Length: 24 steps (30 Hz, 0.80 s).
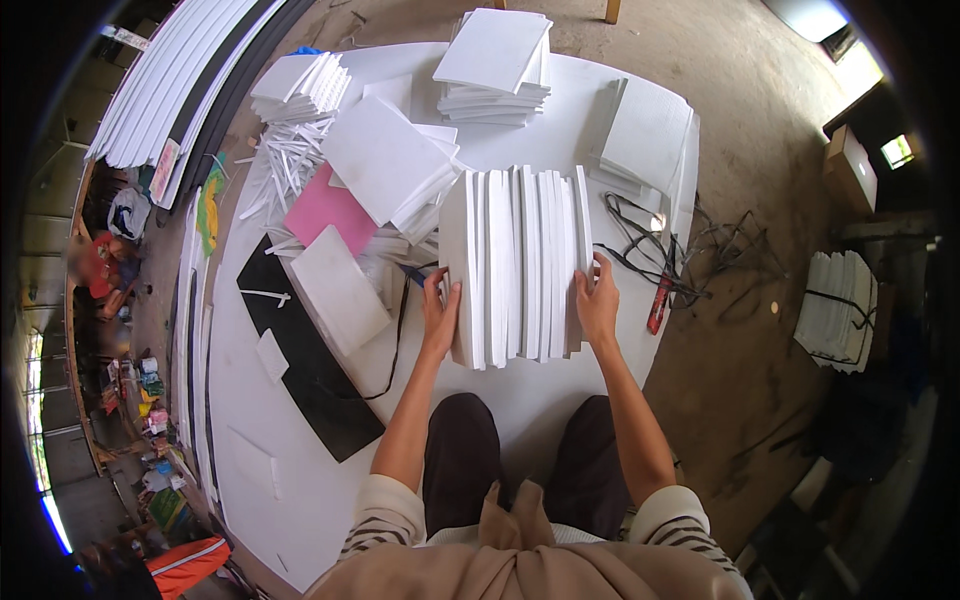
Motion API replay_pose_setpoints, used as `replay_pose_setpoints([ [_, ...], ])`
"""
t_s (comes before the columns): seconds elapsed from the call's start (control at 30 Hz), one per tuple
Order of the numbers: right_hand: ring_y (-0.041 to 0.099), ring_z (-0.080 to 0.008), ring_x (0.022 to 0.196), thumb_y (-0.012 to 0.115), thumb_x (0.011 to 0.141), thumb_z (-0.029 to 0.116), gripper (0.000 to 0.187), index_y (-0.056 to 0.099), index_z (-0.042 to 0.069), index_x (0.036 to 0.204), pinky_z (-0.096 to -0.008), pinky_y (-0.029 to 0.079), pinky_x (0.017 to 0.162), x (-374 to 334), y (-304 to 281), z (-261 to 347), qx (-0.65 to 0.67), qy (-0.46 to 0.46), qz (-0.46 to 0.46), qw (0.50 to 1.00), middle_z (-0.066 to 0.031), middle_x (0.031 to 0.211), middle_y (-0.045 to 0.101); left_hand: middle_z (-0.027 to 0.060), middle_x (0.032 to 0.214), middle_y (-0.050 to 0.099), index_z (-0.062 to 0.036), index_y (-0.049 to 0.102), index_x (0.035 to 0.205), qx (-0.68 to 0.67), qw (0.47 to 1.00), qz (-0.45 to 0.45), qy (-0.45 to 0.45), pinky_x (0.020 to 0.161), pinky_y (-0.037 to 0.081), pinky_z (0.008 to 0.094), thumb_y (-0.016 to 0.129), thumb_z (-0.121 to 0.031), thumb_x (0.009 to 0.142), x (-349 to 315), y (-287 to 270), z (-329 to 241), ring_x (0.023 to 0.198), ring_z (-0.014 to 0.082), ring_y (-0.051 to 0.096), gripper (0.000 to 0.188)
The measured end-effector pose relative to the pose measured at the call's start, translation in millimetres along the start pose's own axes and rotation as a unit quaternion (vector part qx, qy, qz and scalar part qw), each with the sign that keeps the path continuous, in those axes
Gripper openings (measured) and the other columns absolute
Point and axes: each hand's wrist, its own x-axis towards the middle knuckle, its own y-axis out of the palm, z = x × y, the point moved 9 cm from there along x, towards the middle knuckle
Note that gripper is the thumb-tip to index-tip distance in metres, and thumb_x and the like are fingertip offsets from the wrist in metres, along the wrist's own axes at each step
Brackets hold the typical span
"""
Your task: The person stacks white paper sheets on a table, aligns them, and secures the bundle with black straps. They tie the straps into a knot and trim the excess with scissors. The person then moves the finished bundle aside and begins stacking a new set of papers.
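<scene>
Row of white boards (518, 265) on edge, held between left hand (439, 315) and right hand (598, 308), fingers (602, 268) half-spread against outer boards, tabletop (572, 120) beneath.

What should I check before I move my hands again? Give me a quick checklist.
1. Left hand at the left side of the row of white boards: ok.
2. Right hand at the right side: ok.
3. Boards packed without gaps: not ok; gaps show, notably by the rightmost board.
4. Board ends even along the far edge: not ok; they look staggered.
5. Red tool apart from the row: ok; it lies to the right.
6. Nothing caught beneath the row: cannot tell; its underside is hidden.
</scene>
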Motion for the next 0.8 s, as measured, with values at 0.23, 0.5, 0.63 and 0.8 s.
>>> replay_pose_setpoints([
  [0.23,0.055,-0.0378,0.086,0.047,0.082,0.010,0.036,0.036,0.005,0.116,-0.0402,0.042,0.073,-1.6,2.0,30.8,-0.037,-0.001,0.057,0.998,-0.0253,0.096,0.054,0.0217,0.120,0.033,-0.0051,0.032,0.122,0.052,0.992,0.070,-0.088,0.092,0.030,0.0368,0.037,-0.046,0.085,3.0,-7.9,8.6,0.109,0.0281,0.037,0.055],
  [0.5,0.056,-0.0368,0.081,0.046,0.081,0.006,0.038,0.033,0.013,0.116,-0.0409,0.042,0.071,-0.2,1.6,27.0,-0.040,-0.060,0.063,0.995,-0.0251,0.093,0.055,0.0248,0.130,0.023,-0.0008,0.014,0.130,0.053,0.992,0.091,-0.063,0.097,0.026,0.0377,0.070,-0.047,0.060,-3.4,14.7,-12.4,0.121,0.0327,0.025,0.101],
  [0.63,0.056,-0.0331,0.079,0.048,0.080,0.008,0.038,0.034,0.014,0.115,-0.0381,0.043,0.070,1.5,2.9,25.6,0.020,-0.007,0.092,0.996,-0.0206,0.091,0.055,0.0261,0.132,0.014,-0.0020,0.010,0.131,0.095,0.995,0.019,-0.035,0.097,0.025,0.0450,0.073,-0.049,0.055,-8.2,17.5,-21.1,0.124,0.0362,0.018,0.109],
  [0.8,0.056,-0.0317,0.076,0.048,0.080,0.008,0.039,0.034,0.014,0.115,-0.0376,0.043,0.069,-1.4,7.7,26.5,0.040,-0.007,0.080,0.996,-0.0193,0.097,0.052,0.0265,0.133,0.007,-0.0159,0.009,0.133,0.192,0.981,-0.024,-0.027,0.084,0.018,0.0693,0.069,-0.060,0.051,-11.7,27.2,-53.4,0.124,0.0402,0.011,0.111],
])
